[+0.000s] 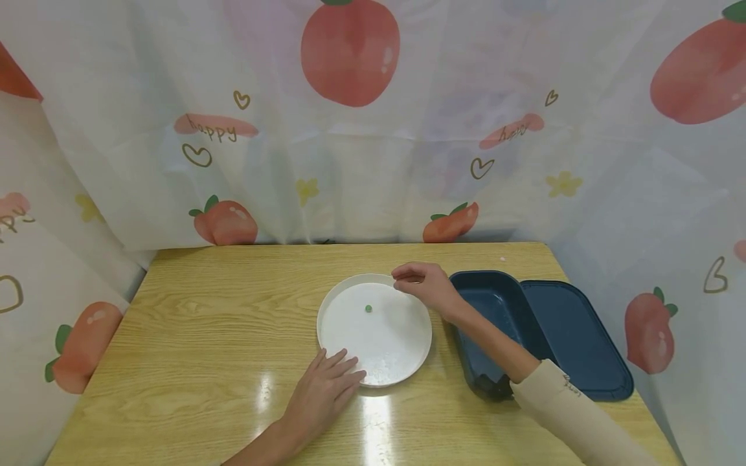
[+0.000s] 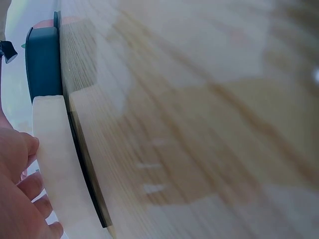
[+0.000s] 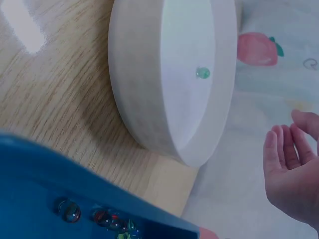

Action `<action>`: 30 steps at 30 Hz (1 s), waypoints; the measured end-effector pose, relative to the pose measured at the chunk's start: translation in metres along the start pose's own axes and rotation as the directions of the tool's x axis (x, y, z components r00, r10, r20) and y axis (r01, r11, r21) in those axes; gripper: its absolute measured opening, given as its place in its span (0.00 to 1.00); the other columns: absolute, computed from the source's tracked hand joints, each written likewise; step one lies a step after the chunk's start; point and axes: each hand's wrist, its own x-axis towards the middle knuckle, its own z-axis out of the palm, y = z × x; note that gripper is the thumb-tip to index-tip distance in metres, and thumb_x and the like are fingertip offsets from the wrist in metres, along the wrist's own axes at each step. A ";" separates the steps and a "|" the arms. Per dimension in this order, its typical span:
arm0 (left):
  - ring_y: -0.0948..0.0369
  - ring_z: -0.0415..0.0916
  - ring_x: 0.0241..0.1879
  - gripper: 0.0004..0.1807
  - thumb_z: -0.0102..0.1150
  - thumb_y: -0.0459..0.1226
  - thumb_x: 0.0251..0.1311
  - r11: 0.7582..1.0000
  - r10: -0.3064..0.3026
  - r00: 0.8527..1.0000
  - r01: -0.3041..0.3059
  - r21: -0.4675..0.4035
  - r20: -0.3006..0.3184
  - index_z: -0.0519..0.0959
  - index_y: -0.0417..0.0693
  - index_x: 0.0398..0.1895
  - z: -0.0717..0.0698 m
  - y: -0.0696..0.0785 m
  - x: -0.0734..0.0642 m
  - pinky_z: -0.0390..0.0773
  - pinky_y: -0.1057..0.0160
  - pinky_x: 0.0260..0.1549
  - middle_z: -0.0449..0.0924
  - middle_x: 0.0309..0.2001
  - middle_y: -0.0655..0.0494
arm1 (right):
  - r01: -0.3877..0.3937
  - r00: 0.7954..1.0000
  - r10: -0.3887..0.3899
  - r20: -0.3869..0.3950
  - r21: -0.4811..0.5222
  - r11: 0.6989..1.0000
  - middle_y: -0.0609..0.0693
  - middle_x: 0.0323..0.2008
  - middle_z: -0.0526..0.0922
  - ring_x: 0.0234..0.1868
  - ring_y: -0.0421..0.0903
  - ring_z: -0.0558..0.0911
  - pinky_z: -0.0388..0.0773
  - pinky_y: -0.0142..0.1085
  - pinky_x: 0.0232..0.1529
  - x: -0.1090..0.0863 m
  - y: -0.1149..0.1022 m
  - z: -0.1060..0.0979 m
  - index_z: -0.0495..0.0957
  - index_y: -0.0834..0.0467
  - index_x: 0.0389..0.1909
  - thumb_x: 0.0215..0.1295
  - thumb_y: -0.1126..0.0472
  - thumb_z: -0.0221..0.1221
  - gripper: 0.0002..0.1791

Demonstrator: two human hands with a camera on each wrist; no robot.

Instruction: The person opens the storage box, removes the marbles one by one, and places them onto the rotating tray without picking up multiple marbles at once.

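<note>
A round white tray [image 1: 396, 343] with a raised rim sits on the table. One small green glass marble [image 1: 368, 309] lies on it, left of and behind the middle; the right wrist view shows the marble [image 3: 203, 73] too. My left hand [image 1: 320, 395] rests on the tray's near-left rim with its fingers spread; in the left wrist view the fingertips [image 2: 31, 186] touch the side wall. Above the tray's far-right rim hovers my right hand [image 1: 428, 285]. Its fingers are loosely bent, with the thumb apart, and nothing shows between them in the right wrist view.
A dark blue deep container [image 1: 486, 291] stands right of the tray, under my right forearm. Several glass marbles [image 3: 69, 211] lie inside it. Beside it on the right is a flat blue lid [image 1: 574, 330]. A fruit-patterned curtain [image 1: 361, 162] hangs behind the wooden table [image 1: 221, 323].
</note>
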 end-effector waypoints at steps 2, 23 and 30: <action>0.48 0.79 0.56 0.11 0.72 0.35 0.56 1.000 -0.001 1.000 0.001 -0.002 -0.002 0.88 0.51 0.43 0.000 0.000 0.000 0.73 0.37 0.56 0.85 0.51 0.50 | -0.013 1.000 0.013 -0.011 0.035 0.999 0.63 0.52 0.82 0.52 0.54 0.83 0.80 0.42 0.53 -0.003 -0.001 -0.005 0.81 0.66 0.54 0.67 0.64 0.64 0.17; 0.48 0.79 0.56 0.11 0.71 0.35 0.56 1.000 0.022 1.000 -0.023 -0.001 -0.020 0.88 0.51 0.43 0.002 0.000 0.000 0.73 0.36 0.55 0.85 0.50 0.49 | -0.111 0.984 0.104 -0.142 -0.040 0.993 0.63 0.54 0.81 0.55 0.54 0.80 0.77 0.48 0.56 -0.039 0.032 -0.072 0.78 0.66 0.56 0.70 0.60 0.62 0.18; 0.48 0.79 0.56 0.10 0.71 0.34 0.56 1.000 0.013 0.999 -0.013 0.000 -0.031 0.89 0.52 0.42 0.003 0.000 -0.002 0.73 0.36 0.55 0.85 0.50 0.50 | -0.141 0.980 0.126 -0.154 -0.091 0.986 0.64 0.54 0.80 0.56 0.60 0.78 0.74 0.54 0.58 -0.047 0.048 -0.083 0.78 0.68 0.56 0.71 0.59 0.62 0.20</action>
